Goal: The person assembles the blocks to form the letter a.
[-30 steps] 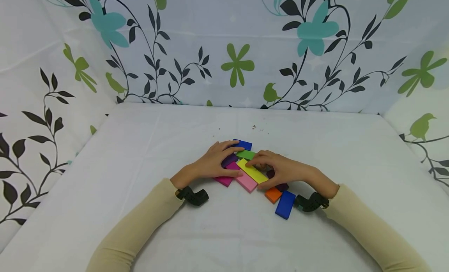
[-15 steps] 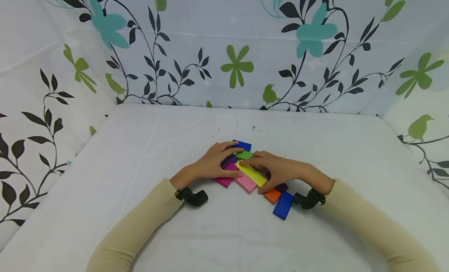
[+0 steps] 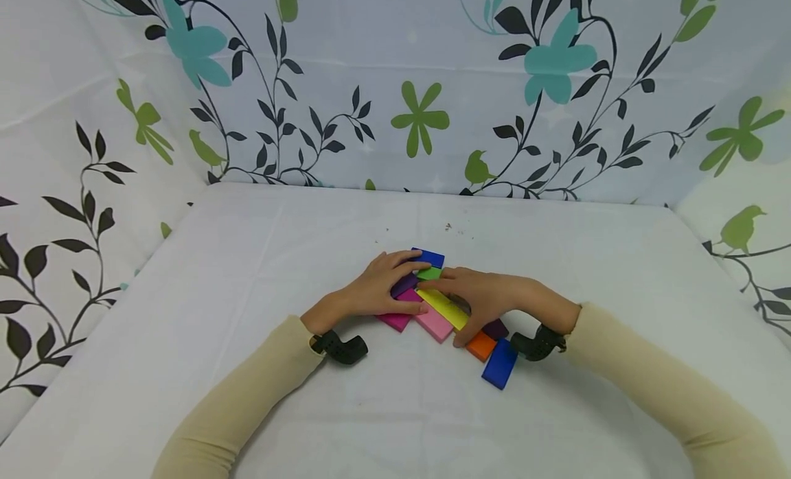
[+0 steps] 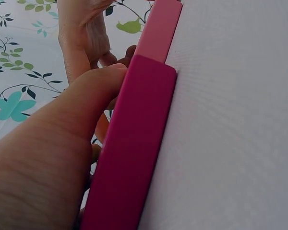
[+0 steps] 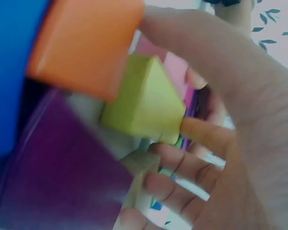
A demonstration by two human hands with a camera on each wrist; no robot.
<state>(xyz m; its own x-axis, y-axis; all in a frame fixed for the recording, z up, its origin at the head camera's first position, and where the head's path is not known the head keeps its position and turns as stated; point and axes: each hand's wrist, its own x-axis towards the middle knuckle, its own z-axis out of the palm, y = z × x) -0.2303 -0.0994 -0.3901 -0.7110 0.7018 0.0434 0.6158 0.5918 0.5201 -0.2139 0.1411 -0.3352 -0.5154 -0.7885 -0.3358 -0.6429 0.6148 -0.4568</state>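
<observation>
Several coloured blocks lie packed at slants on the white table. My left hand (image 3: pixel 382 283) spans them with extended fingers, reaching the far blue block (image 3: pixel 430 259) and green block (image 3: pixel 429 273). Its thumb rests on the seam of the magenta block (image 4: pixel 134 139) and pink block (image 3: pixel 435 325). Over the yellow block (image 3: pixel 446 309) bends my right hand (image 3: pixel 488 294): the index finger touches yellow in the right wrist view, and the thumb lies beside the orange block (image 5: pixel 91 43). Its other fingertips are by a beige block (image 5: pixel 141 175). The left hand partly covers a purple block (image 3: pixel 404 285).
A dark purple block (image 3: pixel 496 329) and a near blue block (image 3: pixel 500 364) lie at the right end. The white cloth (image 3: pixel 395 410) covers the table. Patterned curtains (image 3: pixel 346 67) stand behind it and at both sides. Each wrist wears a black camera (image 3: pixel 340 347).
My right hand has moved slightly left and nearer. The yellow block has shifted a little the same way, against the pink and orange blocks. The left hand stays in place.
</observation>
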